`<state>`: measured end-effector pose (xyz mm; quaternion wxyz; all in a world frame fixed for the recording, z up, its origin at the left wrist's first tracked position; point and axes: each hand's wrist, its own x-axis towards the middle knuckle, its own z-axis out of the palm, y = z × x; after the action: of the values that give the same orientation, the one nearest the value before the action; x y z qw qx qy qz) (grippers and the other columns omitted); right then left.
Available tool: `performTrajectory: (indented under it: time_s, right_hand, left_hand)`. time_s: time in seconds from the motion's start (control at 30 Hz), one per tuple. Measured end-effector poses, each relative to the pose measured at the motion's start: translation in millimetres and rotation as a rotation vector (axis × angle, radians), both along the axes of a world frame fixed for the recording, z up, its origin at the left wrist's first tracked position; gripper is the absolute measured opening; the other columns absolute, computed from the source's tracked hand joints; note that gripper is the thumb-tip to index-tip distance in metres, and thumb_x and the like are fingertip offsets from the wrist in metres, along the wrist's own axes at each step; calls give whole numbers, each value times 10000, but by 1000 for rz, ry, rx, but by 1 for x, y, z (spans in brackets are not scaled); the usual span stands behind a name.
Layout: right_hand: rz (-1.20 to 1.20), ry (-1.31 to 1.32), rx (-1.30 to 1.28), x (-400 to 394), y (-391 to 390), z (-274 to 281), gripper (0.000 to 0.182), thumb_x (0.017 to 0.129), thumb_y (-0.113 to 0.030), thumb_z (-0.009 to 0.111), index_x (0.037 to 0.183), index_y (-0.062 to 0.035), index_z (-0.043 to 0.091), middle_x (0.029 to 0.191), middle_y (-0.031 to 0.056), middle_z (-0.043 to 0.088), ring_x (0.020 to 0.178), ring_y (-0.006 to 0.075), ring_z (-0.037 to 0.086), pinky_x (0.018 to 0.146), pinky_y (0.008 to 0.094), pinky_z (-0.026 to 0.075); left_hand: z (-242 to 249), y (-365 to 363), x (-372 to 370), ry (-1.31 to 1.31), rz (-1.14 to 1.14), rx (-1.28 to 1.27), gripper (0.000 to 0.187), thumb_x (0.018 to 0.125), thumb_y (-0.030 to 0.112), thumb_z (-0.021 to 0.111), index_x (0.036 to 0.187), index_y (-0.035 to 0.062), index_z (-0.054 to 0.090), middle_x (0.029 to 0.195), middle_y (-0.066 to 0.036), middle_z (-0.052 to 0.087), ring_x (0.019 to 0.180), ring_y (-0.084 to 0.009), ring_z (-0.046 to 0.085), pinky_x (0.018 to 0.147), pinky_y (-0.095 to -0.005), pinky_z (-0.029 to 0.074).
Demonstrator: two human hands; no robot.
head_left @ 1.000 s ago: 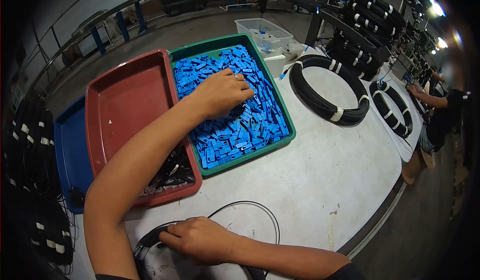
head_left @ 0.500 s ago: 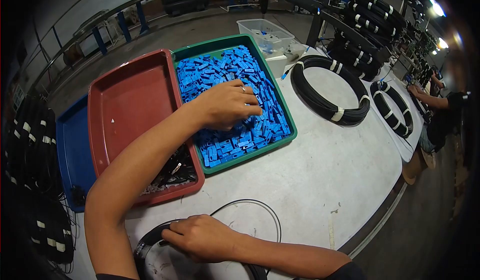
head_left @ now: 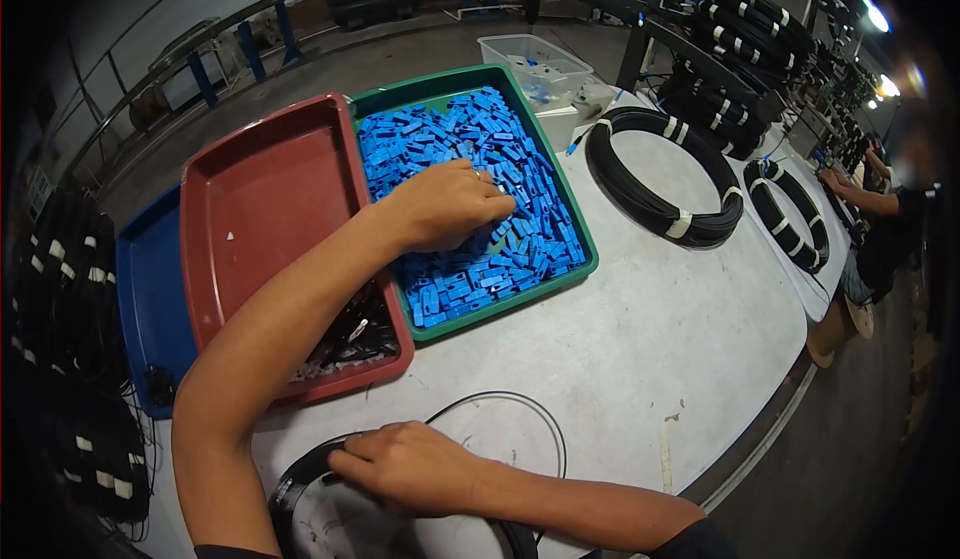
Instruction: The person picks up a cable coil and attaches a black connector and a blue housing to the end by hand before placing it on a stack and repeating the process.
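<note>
My left hand (head_left: 450, 205) is over the green tray (head_left: 590, 259), its fingers curled down among the small blue connectors (head_left: 450, 294). The fingertips are hidden, so whatever they pinch cannot be made out. At the bottom of the view, my right hand (head_left: 405, 467) is closed around the upper part of a black cable coil (head_left: 288, 494) on the white table. A thin loop of black cable (head_left: 545, 409) curves out beside that hand.
Left of the green tray are a red tray (head_left: 270, 194) and a blue tray (head_left: 150, 269). Black coils (head_left: 690, 227) with white ties lie at the right. Behind stands a clear bin (head_left: 540, 64). A co-worker's arm (head_left: 865, 199) shows at the far right.
The fingers of my left hand have drawn in and curled more over the connectors. My right hand keeps its hold on the coil. The whole view has shifted slightly.
</note>
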<state>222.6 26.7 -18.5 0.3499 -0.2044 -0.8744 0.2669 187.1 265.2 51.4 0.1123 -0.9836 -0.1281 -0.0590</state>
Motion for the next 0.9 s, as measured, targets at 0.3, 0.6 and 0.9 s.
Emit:
performTrajectory:
  time_s: [0.3, 0.6, 0.9]
  right_hand:
    - [-39, 134, -179, 6, 5, 10, 160, 905, -104, 659, 1033, -47, 581, 898, 186, 650, 847, 411, 657, 740, 476, 519]
    - [-169, 119, -76, 5, 2, 20, 176, 853, 16, 742, 1004, -26, 663, 915, 145, 692, 792, 317, 684, 692, 375, 539]
    - [-173, 39, -15, 4, -2, 26, 220, 838, 65, 722, 1028, -38, 679, 913, 126, 690, 777, 299, 687, 689, 380, 539]
  left_hand:
    - [26, -105, -104, -527, 132, -271, 261, 806, 35, 784, 1057, 43, 713, 974, -98, 718, 860, -274, 706, 746, -363, 576]
    - [-4, -242, -195, -990, 600, -596, 153, 833, 24, 806, 945, -7, 706, 932, -47, 703, 795, -88, 641, 721, -244, 509]
    - [-50, -258, -203, -1148, 541, -1104, 234, 863, 74, 818, 1063, -9, 730, 955, -24, 708, 829, -63, 627, 739, -221, 509]
